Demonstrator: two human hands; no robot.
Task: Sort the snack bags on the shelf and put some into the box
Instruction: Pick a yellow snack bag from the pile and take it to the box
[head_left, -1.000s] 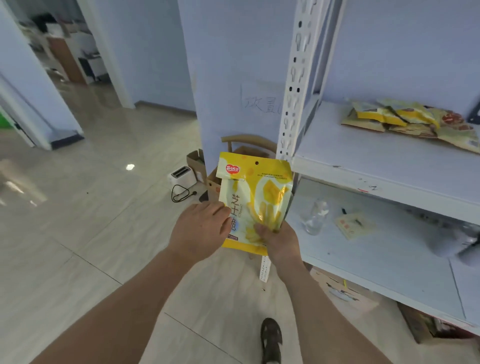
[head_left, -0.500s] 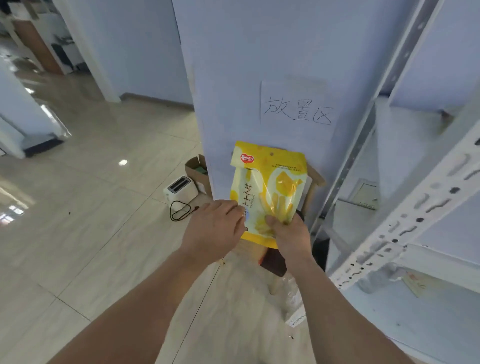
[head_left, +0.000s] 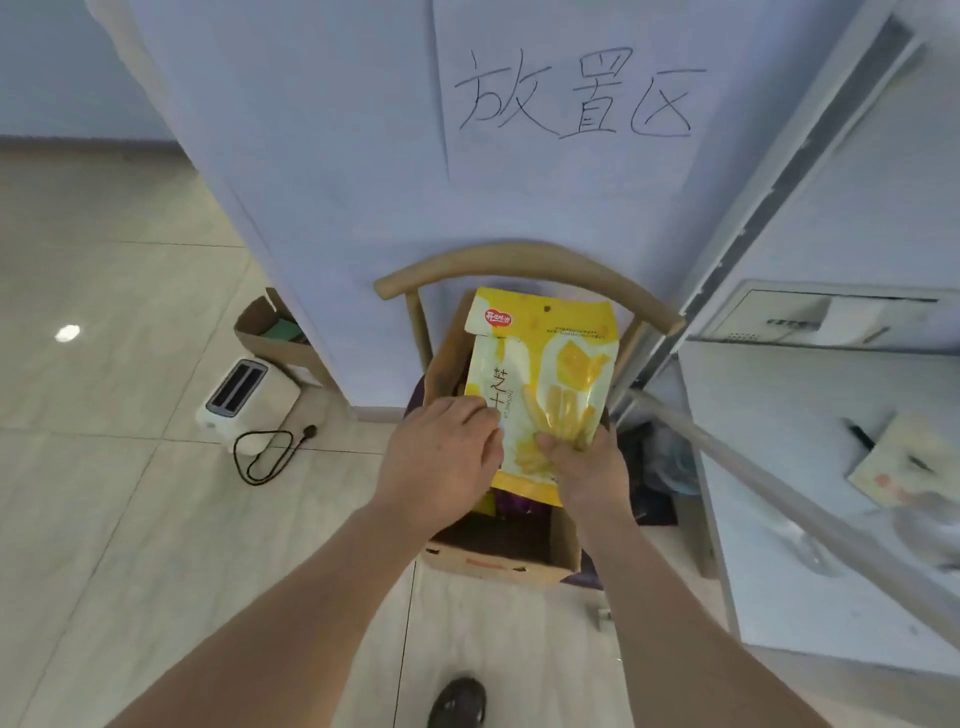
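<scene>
A shoe (head_left: 457, 701) is seen on bare floor (head_left: 130, 519). The bag (head_left: 540, 384) is gripped at its lower edge by left hand (head_left: 441, 462) and right hand (head_left: 584, 467), above the open box (head_left: 498, 564) on the chair (head_left: 524, 265), hard against the wall.

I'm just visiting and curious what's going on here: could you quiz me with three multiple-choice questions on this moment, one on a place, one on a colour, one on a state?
1. Where is the cardboard box? A on the shelf; B on a chair seat; C on the toaster.
2. The snack bag is mainly: A yellow; B green; C black.
3. The bag is: A lying on the floor; B held by both hands; C hanging on the wall.

Answers: 1 B, the chair back curves behind it. 2 A, yellow front. 3 B, left hand and right hand grip its lower part above the box.
</scene>
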